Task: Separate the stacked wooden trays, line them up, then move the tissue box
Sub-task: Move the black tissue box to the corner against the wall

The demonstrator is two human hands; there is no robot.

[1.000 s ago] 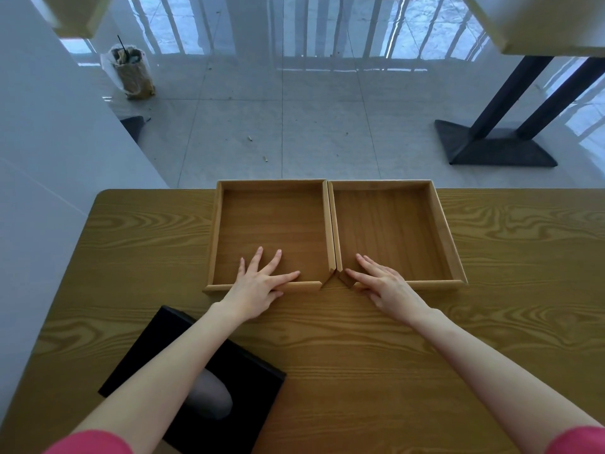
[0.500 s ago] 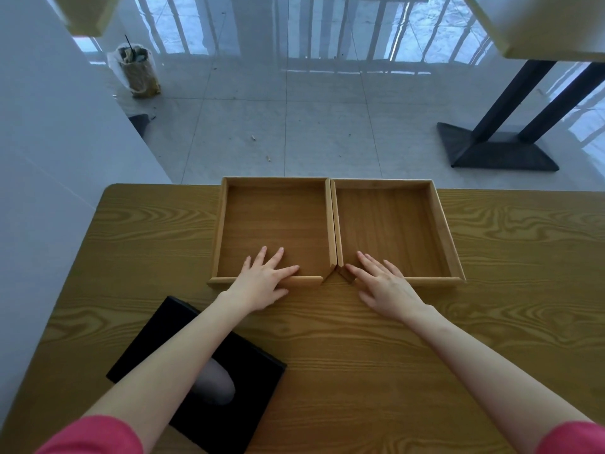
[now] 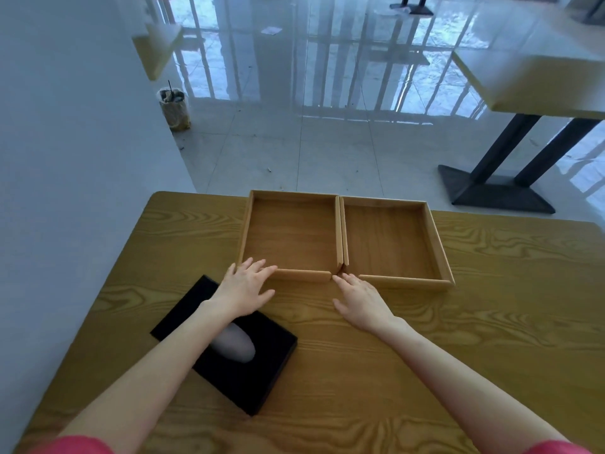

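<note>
- Yellow-grained wooden worktop (image 3: 491, 322): 2 square shallow wooden trays, left tray (image 3: 291, 237) and right tray (image 3: 389, 244), sit side by side at 12 o'clock, inner walls touching.
- Black rectangular tissue box (image 3: 262, 362): at 7 o'clock, under the left forearm.
- Left hand (image 3: 244, 288) and right hand (image 3: 361, 299): flat, fingers spread, gripping nothing, at the near rims. Nudge those rims level.

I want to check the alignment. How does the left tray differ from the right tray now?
The left tray has the left hand touching its near left corner; the right tray has the right hand just short of its near left corner. The left tray's front edge sits a little farther from the person than the right tray's. Both are empty, shallow, wooden, side by side and touching.
</note>
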